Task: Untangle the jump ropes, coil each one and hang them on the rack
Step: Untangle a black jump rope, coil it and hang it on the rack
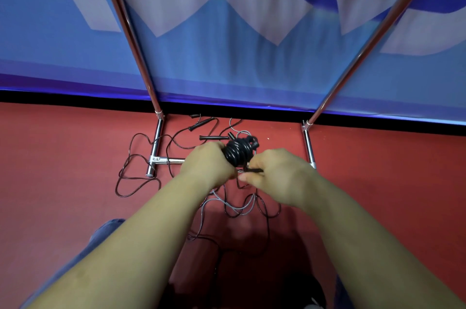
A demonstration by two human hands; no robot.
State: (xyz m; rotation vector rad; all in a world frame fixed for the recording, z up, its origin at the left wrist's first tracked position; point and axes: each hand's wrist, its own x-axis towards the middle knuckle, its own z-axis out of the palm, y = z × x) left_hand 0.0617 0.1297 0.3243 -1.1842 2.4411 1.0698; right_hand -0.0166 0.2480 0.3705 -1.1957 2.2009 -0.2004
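Holding a tight black coil (238, 153) of jump rope in my left hand (210, 165), fingers curled round the bundle; my right hand (273, 173) pinches the loose tail of the same rope just beside it, likely a handle end but blurred, can't be sure; coil sits above the floor (63, 157), in front of the chrome rack (157, 137); other ropes lie tangled on the floor under my arms, a thin dark rope (131, 177) looping past the rack foot, a grey rope (227, 204) crossing it, black handles (214, 137) near the wall; I judge the cord light, springy, slick-coated, so the turns may unwind if the grip eases; best held across all turns at once, tail kept taut.
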